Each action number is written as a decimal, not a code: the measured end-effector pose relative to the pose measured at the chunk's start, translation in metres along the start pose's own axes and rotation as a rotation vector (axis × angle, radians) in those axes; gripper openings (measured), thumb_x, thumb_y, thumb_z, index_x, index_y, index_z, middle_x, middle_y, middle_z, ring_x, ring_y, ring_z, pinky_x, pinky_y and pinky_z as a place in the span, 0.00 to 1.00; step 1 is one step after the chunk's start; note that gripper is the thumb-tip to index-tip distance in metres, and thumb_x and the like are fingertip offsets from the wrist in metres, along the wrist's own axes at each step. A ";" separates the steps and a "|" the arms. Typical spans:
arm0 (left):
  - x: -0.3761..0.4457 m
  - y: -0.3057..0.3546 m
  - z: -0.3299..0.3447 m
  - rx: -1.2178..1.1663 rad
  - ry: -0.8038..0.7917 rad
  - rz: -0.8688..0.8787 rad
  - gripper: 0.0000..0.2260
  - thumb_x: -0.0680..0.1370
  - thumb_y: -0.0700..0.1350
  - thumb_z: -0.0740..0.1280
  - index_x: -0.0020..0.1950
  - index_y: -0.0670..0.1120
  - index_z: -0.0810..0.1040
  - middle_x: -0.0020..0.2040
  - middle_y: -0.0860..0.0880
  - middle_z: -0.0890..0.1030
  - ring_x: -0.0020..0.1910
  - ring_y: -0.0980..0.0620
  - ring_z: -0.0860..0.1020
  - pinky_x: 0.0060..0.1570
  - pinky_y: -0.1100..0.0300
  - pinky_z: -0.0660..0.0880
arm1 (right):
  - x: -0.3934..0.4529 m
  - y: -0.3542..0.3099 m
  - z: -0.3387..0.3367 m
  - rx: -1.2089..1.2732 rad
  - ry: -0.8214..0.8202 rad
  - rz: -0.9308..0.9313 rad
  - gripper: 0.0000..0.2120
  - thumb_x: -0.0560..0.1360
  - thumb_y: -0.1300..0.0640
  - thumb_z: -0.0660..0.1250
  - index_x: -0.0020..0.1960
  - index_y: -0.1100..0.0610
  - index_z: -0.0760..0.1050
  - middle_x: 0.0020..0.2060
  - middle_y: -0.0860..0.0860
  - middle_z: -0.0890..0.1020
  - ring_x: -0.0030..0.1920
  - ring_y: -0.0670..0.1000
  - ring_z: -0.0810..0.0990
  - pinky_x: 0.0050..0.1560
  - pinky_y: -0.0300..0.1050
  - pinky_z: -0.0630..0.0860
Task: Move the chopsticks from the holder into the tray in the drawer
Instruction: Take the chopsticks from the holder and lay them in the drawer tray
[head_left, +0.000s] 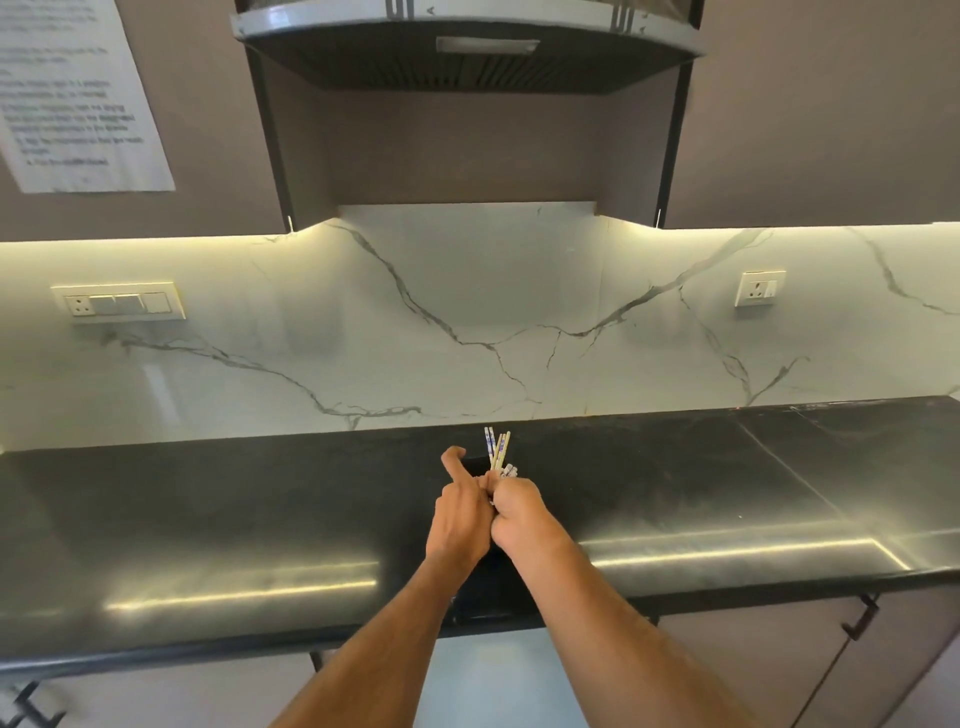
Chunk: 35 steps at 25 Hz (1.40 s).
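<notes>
A bundle of pale chopsticks (497, 451) with blue-and-white patterned ends sticks up over the black counter (208, 519). My right hand (519, 512) is shut around the lower part of the bundle. Pressed against it from the left is my left hand (460, 512), fingers curled at the bundle and index finger raised. Whether the left hand grips the chopsticks or something dark behind them is unclear. A dark boxy shape (475, 464) just behind the hands may be the holder. The tray is hidden.
A marble backsplash (467, 322) rises behind the counter, with sockets at left (119, 304) and right (759, 287). A range hood (467, 57) hangs overhead. Below the counter edge are cabinet fronts with dark handles (862, 618) and a pale area (493, 680) between my forearms.
</notes>
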<state>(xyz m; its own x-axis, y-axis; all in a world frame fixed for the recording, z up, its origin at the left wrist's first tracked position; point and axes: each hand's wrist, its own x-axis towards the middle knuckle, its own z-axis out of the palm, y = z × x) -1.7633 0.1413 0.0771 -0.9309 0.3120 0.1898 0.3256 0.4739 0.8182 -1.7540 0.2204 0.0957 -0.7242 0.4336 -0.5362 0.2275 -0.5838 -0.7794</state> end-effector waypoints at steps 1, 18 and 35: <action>-0.001 -0.001 -0.004 -0.085 -0.073 -0.068 0.14 0.85 0.54 0.54 0.67 0.52 0.58 0.43 0.45 0.83 0.35 0.49 0.81 0.39 0.47 0.82 | -0.001 0.001 -0.002 0.040 0.014 -0.017 0.08 0.81 0.60 0.64 0.50 0.62 0.81 0.44 0.58 0.84 0.47 0.58 0.84 0.57 0.58 0.81; -0.014 -0.016 -0.035 0.401 -0.674 0.086 0.09 0.82 0.47 0.67 0.49 0.41 0.78 0.38 0.47 0.80 0.34 0.50 0.78 0.41 0.57 0.79 | -0.012 -0.004 -0.059 -0.575 -0.365 -0.289 0.44 0.74 0.25 0.44 0.67 0.57 0.77 0.57 0.55 0.86 0.61 0.54 0.82 0.68 0.57 0.71; -0.024 -0.044 -0.028 0.796 -0.637 0.235 0.12 0.82 0.53 0.65 0.57 0.45 0.79 0.48 0.46 0.83 0.43 0.49 0.81 0.50 0.53 0.79 | -0.033 0.036 -0.098 -1.977 -0.238 -0.916 0.07 0.81 0.62 0.64 0.59 0.58 0.74 0.53 0.57 0.83 0.49 0.56 0.82 0.51 0.51 0.78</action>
<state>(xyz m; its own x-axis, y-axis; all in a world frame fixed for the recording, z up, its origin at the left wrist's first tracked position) -1.7595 0.0897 0.0522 -0.6462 0.7329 -0.2126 0.7169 0.6785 0.1602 -1.6578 0.2524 0.0535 -0.9984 -0.0558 -0.0123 -0.0553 0.9976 -0.0406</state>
